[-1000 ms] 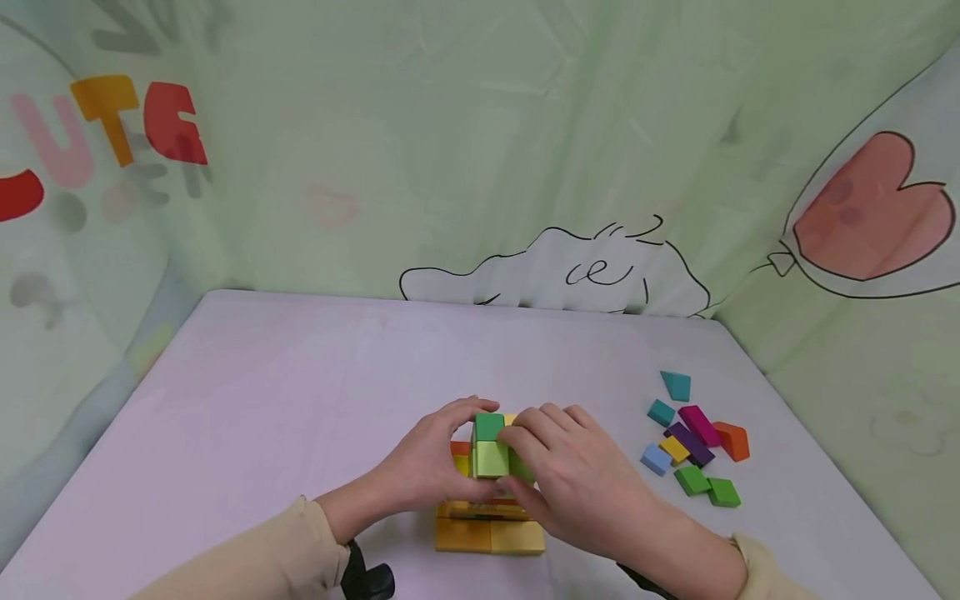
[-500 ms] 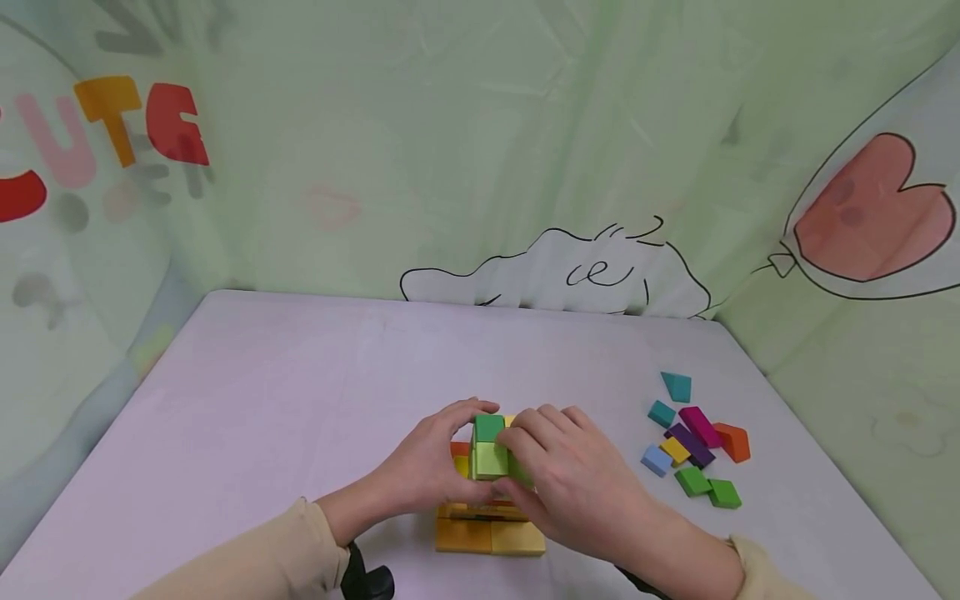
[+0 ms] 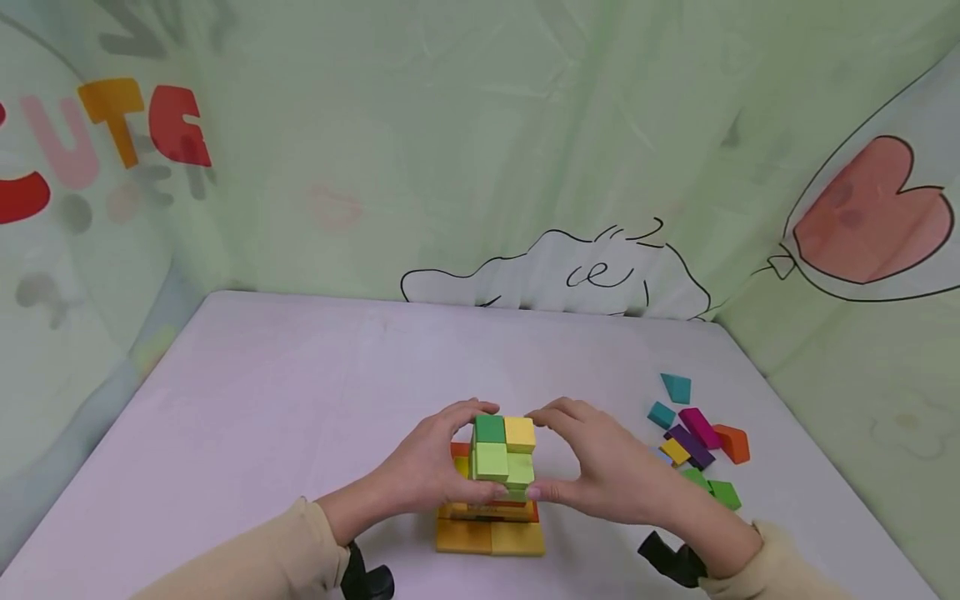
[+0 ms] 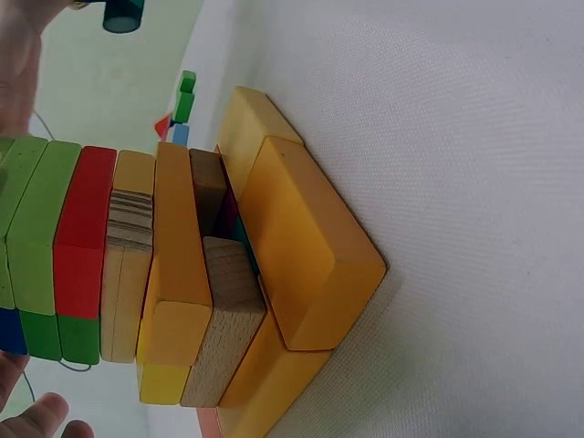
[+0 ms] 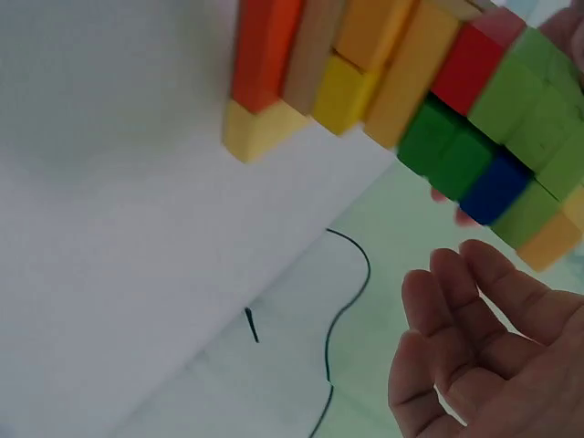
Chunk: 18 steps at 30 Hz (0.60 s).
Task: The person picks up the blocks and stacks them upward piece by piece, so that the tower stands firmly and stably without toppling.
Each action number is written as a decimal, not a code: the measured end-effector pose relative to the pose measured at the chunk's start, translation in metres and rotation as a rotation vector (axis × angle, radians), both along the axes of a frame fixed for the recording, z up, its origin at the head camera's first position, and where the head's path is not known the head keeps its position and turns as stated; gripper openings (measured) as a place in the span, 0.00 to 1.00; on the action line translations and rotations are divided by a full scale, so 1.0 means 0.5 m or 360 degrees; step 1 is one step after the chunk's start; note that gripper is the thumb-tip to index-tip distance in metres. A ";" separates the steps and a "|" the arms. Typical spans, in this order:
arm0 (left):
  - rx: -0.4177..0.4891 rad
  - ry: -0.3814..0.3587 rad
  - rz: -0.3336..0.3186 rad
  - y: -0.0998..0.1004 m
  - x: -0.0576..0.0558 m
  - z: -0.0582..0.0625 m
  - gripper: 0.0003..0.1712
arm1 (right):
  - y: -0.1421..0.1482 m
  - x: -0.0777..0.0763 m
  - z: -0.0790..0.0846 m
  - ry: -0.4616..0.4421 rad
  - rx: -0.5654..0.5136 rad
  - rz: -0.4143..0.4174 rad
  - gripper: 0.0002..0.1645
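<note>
A tower of coloured wooden blocks (image 3: 520,468) stands at the front of the table, with light green, dark green and yellow blocks on top. My left hand (image 3: 427,465) holds its upper part from the left, thumb along the front and fingers reaching behind. On the right, my right hand (image 3: 618,467) has its thumb at the front corner and its fingers spread near the back. The right wrist view shows these fingers (image 5: 443,315) loosely bent and apart from the tower. Yellow-orange blocks (image 4: 301,237) form the base; red, green and bare-wood layers rise above it.
Several loose blocks lie on the table to the right: a teal wedge (image 3: 677,388), a magenta block (image 3: 700,428), an orange one (image 3: 732,443), a purple one (image 3: 692,448) and green ones (image 3: 724,495). A printed curtain (image 3: 337,150) hangs behind the table (image 3: 285,375).
My right hand has drawn back to the right off the tower's upper blocks, uncovering the yellow top block and a light green one. My left hand has stayed in place.
</note>
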<state>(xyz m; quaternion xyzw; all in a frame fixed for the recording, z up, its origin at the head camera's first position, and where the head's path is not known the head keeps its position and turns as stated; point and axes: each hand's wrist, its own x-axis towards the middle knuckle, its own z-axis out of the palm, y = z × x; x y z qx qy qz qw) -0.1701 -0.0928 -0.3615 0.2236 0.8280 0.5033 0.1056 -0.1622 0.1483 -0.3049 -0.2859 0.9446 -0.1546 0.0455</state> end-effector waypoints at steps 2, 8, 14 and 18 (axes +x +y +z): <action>-0.0012 -0.0003 0.0006 0.001 0.000 -0.001 0.45 | 0.002 -0.003 -0.014 -0.0112 -0.0015 -0.0001 0.49; -0.0016 0.0008 0.0015 0.000 0.001 0.001 0.45 | 0.002 -0.007 -0.029 -0.0194 -0.0117 0.0019 0.46; -0.0002 0.0016 0.0008 0.001 0.001 0.001 0.45 | -0.001 -0.007 -0.033 -0.0192 -0.0116 0.0001 0.44; -0.0002 0.0009 0.0008 0.001 -0.001 -0.001 0.45 | -0.001 -0.007 -0.034 -0.0182 -0.0110 0.0001 0.42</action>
